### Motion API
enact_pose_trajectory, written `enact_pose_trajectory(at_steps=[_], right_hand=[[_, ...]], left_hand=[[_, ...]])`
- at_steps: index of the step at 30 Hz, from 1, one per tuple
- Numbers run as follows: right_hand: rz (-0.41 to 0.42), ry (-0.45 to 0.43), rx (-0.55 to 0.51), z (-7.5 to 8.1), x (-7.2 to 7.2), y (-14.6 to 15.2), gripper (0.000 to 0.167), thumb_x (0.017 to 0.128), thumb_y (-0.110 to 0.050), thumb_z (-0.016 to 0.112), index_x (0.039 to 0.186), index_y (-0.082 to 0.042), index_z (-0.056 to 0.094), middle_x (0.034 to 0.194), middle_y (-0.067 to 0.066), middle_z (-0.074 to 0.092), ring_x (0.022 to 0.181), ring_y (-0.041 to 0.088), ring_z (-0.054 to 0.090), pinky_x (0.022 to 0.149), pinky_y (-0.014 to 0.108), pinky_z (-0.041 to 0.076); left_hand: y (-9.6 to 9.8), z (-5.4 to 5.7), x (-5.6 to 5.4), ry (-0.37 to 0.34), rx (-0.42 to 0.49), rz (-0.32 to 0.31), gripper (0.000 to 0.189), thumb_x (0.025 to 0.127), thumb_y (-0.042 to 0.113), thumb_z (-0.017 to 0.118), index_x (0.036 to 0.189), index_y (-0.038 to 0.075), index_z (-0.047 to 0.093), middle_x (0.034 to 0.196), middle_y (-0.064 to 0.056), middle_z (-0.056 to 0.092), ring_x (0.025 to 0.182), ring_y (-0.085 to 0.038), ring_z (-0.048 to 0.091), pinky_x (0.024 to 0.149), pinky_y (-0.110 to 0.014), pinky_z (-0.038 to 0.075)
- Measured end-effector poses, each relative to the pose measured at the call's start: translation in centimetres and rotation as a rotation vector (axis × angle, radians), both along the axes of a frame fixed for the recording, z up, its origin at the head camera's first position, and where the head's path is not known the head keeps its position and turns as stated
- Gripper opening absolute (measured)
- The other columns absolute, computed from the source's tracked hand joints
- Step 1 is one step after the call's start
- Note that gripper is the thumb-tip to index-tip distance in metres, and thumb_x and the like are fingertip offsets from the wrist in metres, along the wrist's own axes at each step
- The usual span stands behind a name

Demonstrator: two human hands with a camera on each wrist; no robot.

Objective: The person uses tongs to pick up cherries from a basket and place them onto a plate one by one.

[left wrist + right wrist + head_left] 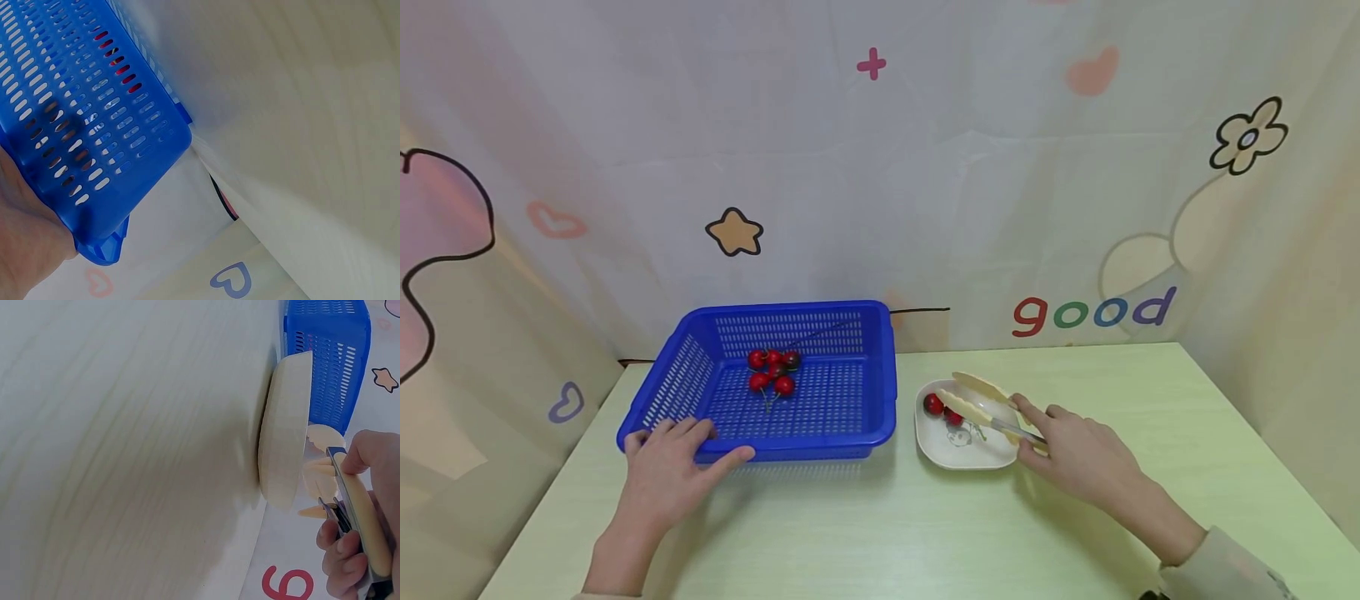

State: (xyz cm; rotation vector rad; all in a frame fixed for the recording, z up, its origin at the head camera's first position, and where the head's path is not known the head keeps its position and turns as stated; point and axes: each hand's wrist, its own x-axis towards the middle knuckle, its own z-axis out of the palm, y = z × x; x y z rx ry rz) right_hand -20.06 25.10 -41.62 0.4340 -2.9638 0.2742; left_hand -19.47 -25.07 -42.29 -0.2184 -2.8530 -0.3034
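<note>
My left hand [666, 479] grips the near left rim of a blue plastic basket [827, 446], its fingers over the edge and the thumb along the front. Several red cherries [784, 385], some with green stems, lie together on the basket's floor. To the right, my right hand [1086, 454] holds tongs [964, 407] with cream scalloped tips and metal arms. The tips are spread apart above a small white plate [936, 450]. Two cherries [933, 403] sit at the plate's left side, one partly covered by the near tip. In the right wrist view, thumb and fingers wrap the tongs' handle [365, 525].
The plate stands close to the basket's right side on a pale green table [865, 533]. Behind both hangs a light curtain [925, 208] printed with hearts, a star and letters. It also hangs along the table's left and right sides.
</note>
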Motion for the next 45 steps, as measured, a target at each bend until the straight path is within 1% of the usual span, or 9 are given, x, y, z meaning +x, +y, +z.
enact_pose_trajectory(at_steps=[5,11,18,22,26,31,37,45], right_hand=[[-0.009,-0.008,-0.021,0.0,-0.3,0.0,0.062,0.092,-0.032,0.062,0.150,-0.010,0.053,0.076,0.001,0.053,0.054,0.016,0.043,0.045,0.032,0.035],[-0.012,-0.007,-0.059,0.2,-0.7,-0.1,0.065,0.092,-0.034,0.063,0.151,-0.010,0.050,0.076,0.001,0.052,0.056,0.016,0.043,0.046,0.032,0.034],[0.004,0.054,-0.083,0.8,-1.2,-0.4,0.065,0.092,-0.034,0.064,0.151,-0.012,0.051,0.074,-0.001,0.049,0.056,0.015,0.041,0.046,0.032,0.034],[0.026,0.089,-0.079,1.4,-1.5,-0.7,0.064,0.093,-0.034,0.065,0.151,-0.013,0.051,0.073,0.000,0.048,0.055,0.015,0.041,0.046,0.032,0.034],[0.042,0.105,-0.070,2.1,-1.8,-1.2,0.064,0.092,-0.033,0.065,0.151,-0.013,0.050,0.073,0.000,0.048,0.054,0.016,0.041,0.046,0.032,0.034],[0.057,0.107,-0.050,3.0,-2.2,-2.1,0.065,0.092,-0.035,0.064,0.152,-0.015,0.050,0.073,0.000,0.048,0.054,0.015,0.041,0.046,0.031,0.035],[0.105,0.134,-0.020,3.9,-2.6,-3.9,0.065,0.091,-0.034,0.065,0.152,-0.016,0.050,0.076,0.001,0.051,0.052,0.015,0.042,0.046,0.030,0.036],[0.164,0.088,-0.034,5.0,-3.3,-6.7,0.068,0.090,-0.036,0.067,0.153,-0.019,0.049,0.077,0.000,0.050,0.053,0.014,0.042,0.046,0.028,0.038]], left_hand=[[0.0,0.0,0.0,0.000,-0.004,0.003,0.077,0.089,0.077,0.057,0.116,0.006,0.071,0.126,-0.022,0.066,0.120,-0.049,0.053,0.089,-0.069,0.025],[0.0,0.0,0.0,0.010,0.000,0.000,0.074,0.089,0.076,0.058,0.112,0.008,0.072,0.120,-0.018,0.069,0.118,-0.048,0.054,0.089,-0.069,0.026],[0.0,0.0,0.0,0.011,0.000,-0.001,0.073,0.089,0.076,0.058,0.111,0.008,0.072,0.118,-0.017,0.069,0.116,-0.047,0.054,0.089,-0.068,0.026],[0.0,0.0,0.0,0.014,-0.001,-0.003,0.073,0.089,0.077,0.058,0.111,0.009,0.072,0.116,-0.016,0.069,0.114,-0.046,0.055,0.087,-0.067,0.026],[0.0,0.0,0.0,0.021,0.000,-0.005,0.073,0.089,0.076,0.058,0.111,0.008,0.072,0.117,-0.016,0.069,0.113,-0.045,0.056,0.087,-0.067,0.027],[0.0,0.0,0.0,0.014,0.001,-0.005,0.074,0.089,0.076,0.058,0.112,0.007,0.072,0.119,-0.018,0.069,0.115,-0.046,0.055,0.088,-0.068,0.026],[0.0,0.0,0.0,0.012,0.004,-0.007,0.074,0.089,0.076,0.058,0.113,0.007,0.072,0.119,-0.018,0.069,0.115,-0.047,0.055,0.088,-0.068,0.026],[0.0,0.0,0.0,0.017,0.006,-0.007,0.073,0.089,0.076,0.058,0.111,0.008,0.072,0.117,-0.017,0.069,0.114,-0.046,0.055,0.088,-0.068,0.026]])
